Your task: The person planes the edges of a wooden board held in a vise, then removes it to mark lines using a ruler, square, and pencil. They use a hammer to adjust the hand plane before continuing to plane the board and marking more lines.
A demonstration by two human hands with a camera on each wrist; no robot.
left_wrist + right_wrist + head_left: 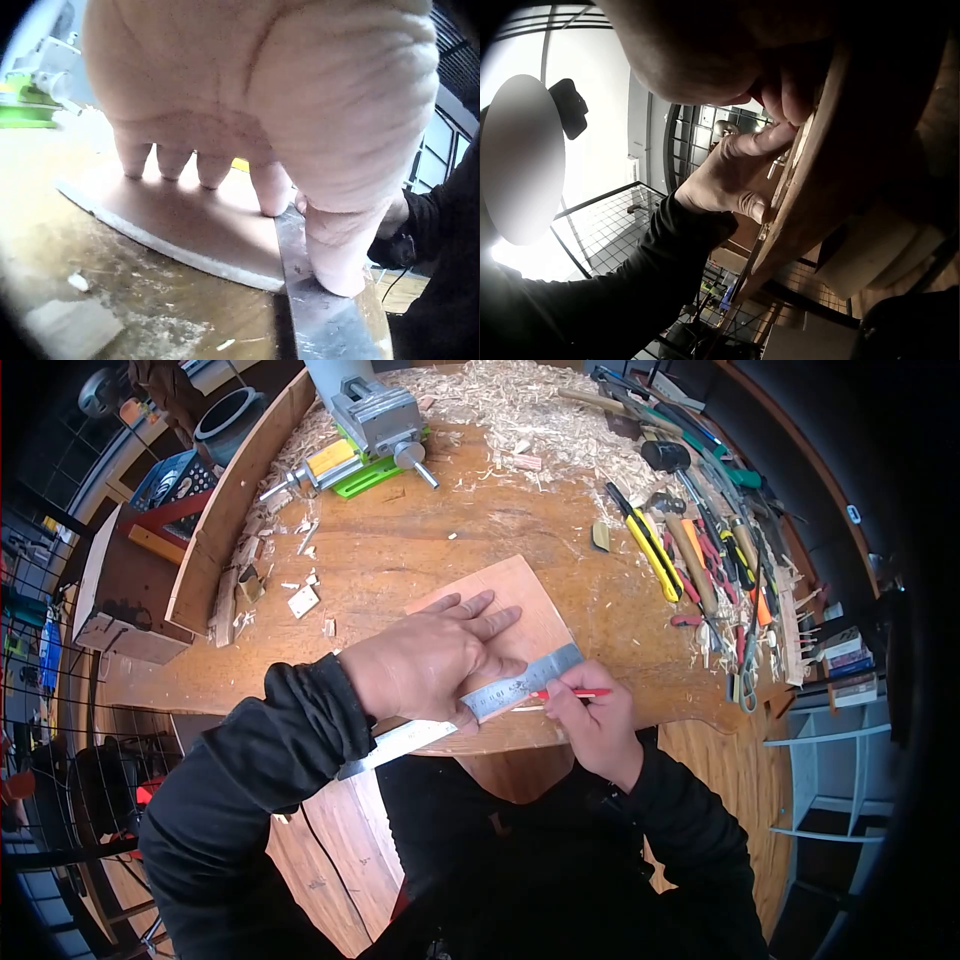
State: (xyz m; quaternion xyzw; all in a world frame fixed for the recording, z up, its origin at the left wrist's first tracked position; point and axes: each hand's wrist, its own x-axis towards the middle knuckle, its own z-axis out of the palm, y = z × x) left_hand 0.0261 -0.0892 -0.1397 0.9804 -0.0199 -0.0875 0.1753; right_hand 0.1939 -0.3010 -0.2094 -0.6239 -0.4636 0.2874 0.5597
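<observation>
A thin, pale wooden board [525, 600] lies on the workbench near its front edge. Across its near side runs a steel ruler [555, 663], its left end sticking out past the bench edge. My left hand [425, 660] presses down with spread fingers: in the left wrist view, several fingertips stand on the board [187, 225] and the thumb bears on the ruler [315, 319]. My right hand [598, 730] pinches a red pencil [590, 692], its tip at the ruler's near edge. In the right wrist view that hand is dark and the pencil mostly hidden.
A vise [380, 425] on a green base stands at the back left by heaped wood shavings [500, 410]. To the right lie a yellow utility knife [650, 550] and many other tools. A wooden side board [235, 510] lines the bench's left. Small offcuts [303, 600] lie nearby.
</observation>
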